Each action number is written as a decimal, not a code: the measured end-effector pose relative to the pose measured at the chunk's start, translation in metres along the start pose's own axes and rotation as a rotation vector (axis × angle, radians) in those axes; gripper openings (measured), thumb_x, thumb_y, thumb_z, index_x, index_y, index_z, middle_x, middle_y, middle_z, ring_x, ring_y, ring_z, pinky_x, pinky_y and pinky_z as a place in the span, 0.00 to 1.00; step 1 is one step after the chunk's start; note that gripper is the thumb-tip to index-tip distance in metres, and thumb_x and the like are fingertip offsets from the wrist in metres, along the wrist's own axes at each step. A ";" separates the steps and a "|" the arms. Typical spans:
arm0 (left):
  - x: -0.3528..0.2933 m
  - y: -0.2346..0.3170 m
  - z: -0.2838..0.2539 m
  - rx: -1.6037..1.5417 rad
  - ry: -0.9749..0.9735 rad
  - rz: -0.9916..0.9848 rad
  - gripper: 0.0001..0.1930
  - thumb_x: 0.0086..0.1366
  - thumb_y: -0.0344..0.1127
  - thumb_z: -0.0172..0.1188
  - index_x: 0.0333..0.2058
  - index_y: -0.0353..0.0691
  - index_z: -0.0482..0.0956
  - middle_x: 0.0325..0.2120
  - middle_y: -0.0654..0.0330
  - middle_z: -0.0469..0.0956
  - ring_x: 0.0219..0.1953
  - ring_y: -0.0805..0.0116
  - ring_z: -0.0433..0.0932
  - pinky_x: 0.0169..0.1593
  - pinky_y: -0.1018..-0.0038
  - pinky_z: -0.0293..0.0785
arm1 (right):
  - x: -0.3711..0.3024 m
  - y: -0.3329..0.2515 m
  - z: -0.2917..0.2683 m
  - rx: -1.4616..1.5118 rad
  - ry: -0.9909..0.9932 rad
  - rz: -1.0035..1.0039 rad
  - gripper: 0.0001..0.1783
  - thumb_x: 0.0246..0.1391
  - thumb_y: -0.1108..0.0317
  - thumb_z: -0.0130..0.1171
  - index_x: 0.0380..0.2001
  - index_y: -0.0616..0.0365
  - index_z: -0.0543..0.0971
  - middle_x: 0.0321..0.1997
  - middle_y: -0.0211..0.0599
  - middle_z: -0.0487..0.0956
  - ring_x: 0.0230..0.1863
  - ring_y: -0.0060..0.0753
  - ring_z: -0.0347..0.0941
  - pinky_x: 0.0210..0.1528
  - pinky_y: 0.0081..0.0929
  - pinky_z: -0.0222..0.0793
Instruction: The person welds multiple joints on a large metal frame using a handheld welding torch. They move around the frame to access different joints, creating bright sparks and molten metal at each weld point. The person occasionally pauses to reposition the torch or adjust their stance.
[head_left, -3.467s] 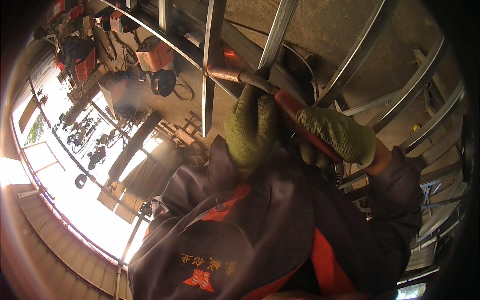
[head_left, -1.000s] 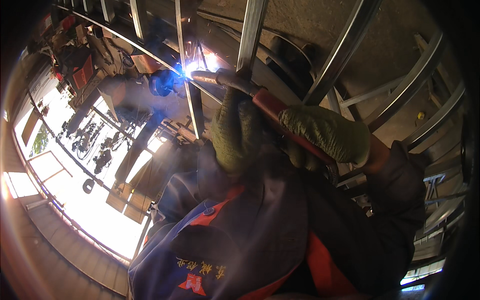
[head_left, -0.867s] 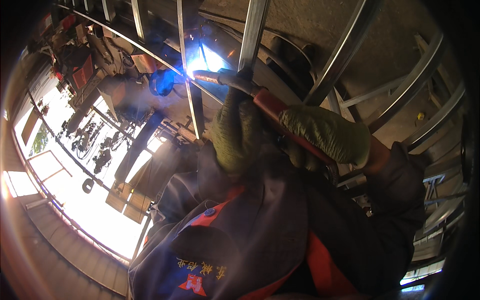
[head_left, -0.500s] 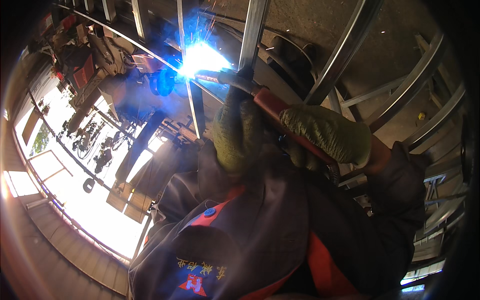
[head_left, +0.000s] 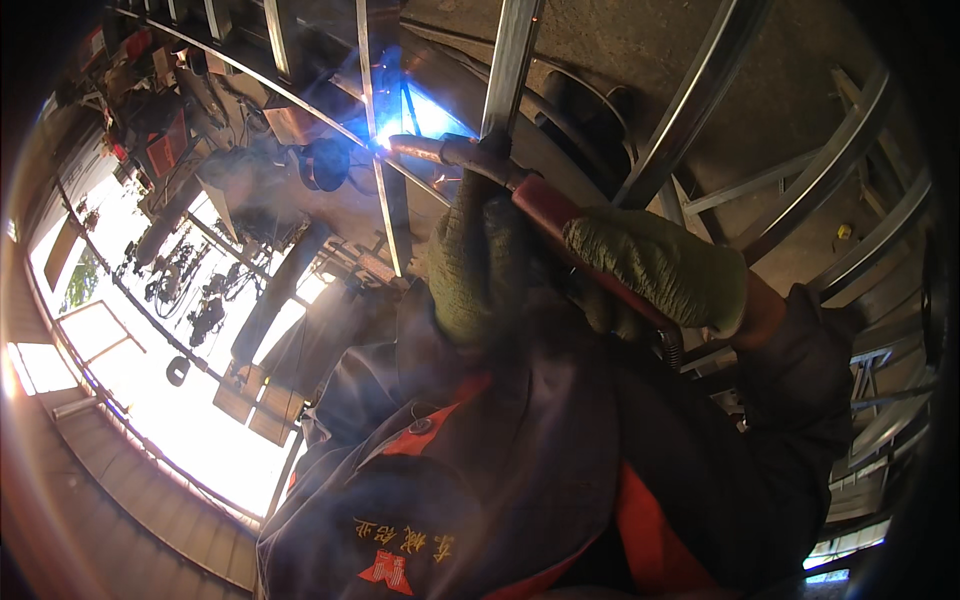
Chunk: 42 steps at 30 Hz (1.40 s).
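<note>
My right hand [head_left: 665, 262], in a green work glove, is wrapped round the red handle of a welding torch [head_left: 548, 208]. The torch's bent neck points left, and its nozzle sits at a joint of thin metal bars [head_left: 393, 215], where a small blue-white arc glows. Just below the neck is my gloved left hand [head_left: 462, 265], its fingers bent upward by the lower end of a square metal tube [head_left: 510, 70]. The torch neck and shadow partly cover those fingers; what they grip I cannot make out.
Long metal tubes [head_left: 690, 100] of a frame slant across the upper right, with curved ones [head_left: 870, 215] at the far right. A dark round piece [head_left: 325, 164] lies left of the joint. Scrap and red parts [head_left: 168, 145] are heaped upper left. Thin smoke drifts there.
The arc has shrunk from a large white burst with flying sparks to a small glow, and the bars around it show clearly. Both hands and the torch have barely moved.
</note>
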<state>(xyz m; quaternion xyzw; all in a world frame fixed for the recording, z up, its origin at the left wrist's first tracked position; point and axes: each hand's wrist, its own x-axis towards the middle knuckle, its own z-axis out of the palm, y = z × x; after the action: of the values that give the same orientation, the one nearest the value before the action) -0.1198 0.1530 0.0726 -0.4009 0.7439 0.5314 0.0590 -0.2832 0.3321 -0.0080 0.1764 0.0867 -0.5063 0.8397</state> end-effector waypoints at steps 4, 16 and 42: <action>0.007 -0.005 0.008 -0.024 0.082 0.123 0.22 0.87 0.36 0.47 0.70 0.29 0.70 0.43 0.55 0.83 0.39 0.69 0.82 0.43 0.71 0.78 | 0.007 0.007 -0.008 0.329 0.003 0.180 0.30 0.81 0.50 0.57 0.75 0.55 0.70 0.40 0.44 0.88 0.30 0.30 0.89 0.25 0.22 0.82; 0.008 0.000 0.005 -0.033 0.016 0.067 0.22 0.86 0.36 0.48 0.69 0.27 0.70 0.36 0.55 0.84 0.34 0.68 0.82 0.39 0.70 0.78 | -0.002 -0.002 0.011 -0.226 0.117 -0.047 0.32 0.80 0.48 0.58 0.74 0.58 0.71 0.38 0.40 0.87 0.29 0.26 0.86 0.28 0.18 0.81; 0.003 -0.001 0.010 -0.146 0.006 -0.002 0.30 0.88 0.38 0.45 0.80 0.30 0.57 0.40 0.57 0.86 0.32 0.74 0.84 0.37 0.77 0.79 | 0.000 0.001 0.016 0.221 0.107 0.036 0.29 0.84 0.52 0.51 0.74 0.62 0.72 0.33 0.35 0.87 0.30 0.25 0.86 0.31 0.21 0.81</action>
<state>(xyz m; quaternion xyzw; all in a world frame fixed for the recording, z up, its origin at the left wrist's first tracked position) -0.1242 0.1598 0.0661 -0.4063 0.7030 0.5830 0.0277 -0.2831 0.3269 0.0067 0.2963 0.0717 -0.4874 0.8183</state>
